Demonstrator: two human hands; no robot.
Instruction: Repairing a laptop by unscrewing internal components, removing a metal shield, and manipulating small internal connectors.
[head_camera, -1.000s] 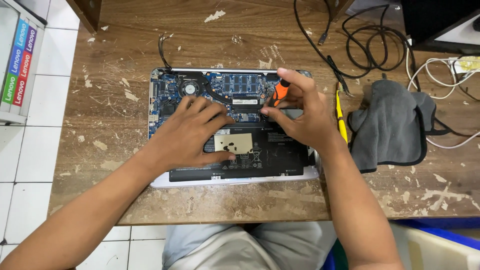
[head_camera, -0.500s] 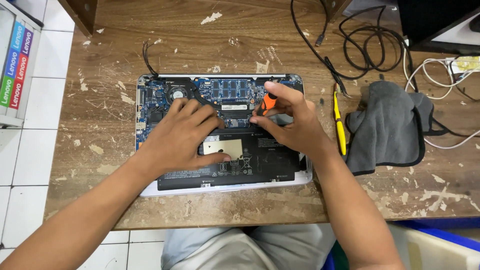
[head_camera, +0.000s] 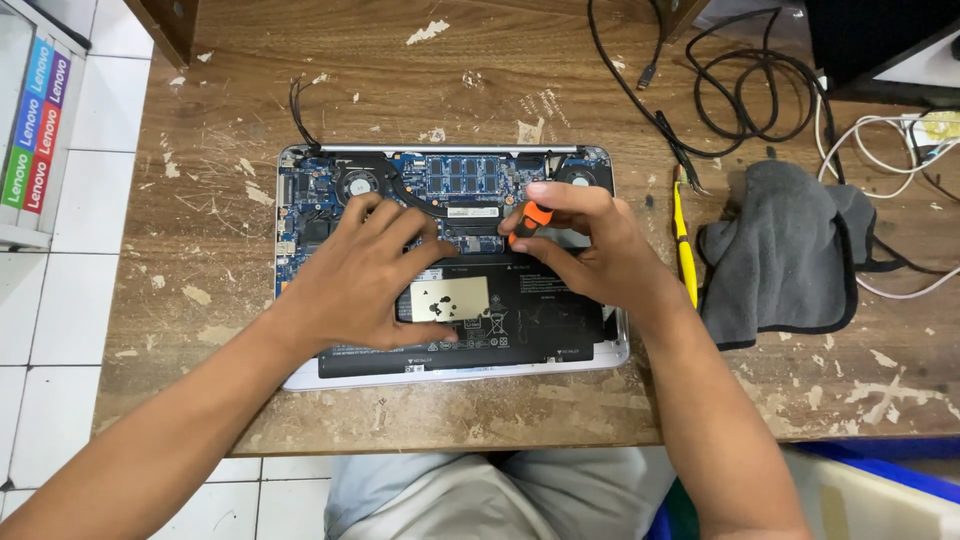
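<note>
The left hand (head_camera: 375, 275) lay flat, fingers spread, bracing the opened laptop (head_camera: 300, 200), while right-hand (head_camera: 590, 250) fingers clamped the orange screwdriver (head_camera: 528, 220), best kept upright, at the battery's (head_camera: 540, 300) twelve-o'clock edge.

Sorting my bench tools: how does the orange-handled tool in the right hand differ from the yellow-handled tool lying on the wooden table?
The orange-handled tool is gripped in the right hand's fingers over the opened laptop; the yellow-handled tool lies untouched on the wooden table, beside the grey cloth. The orange one is mostly hidden by fingers; the yellow one shows a long slim handle. Both are small hand tools.
</note>
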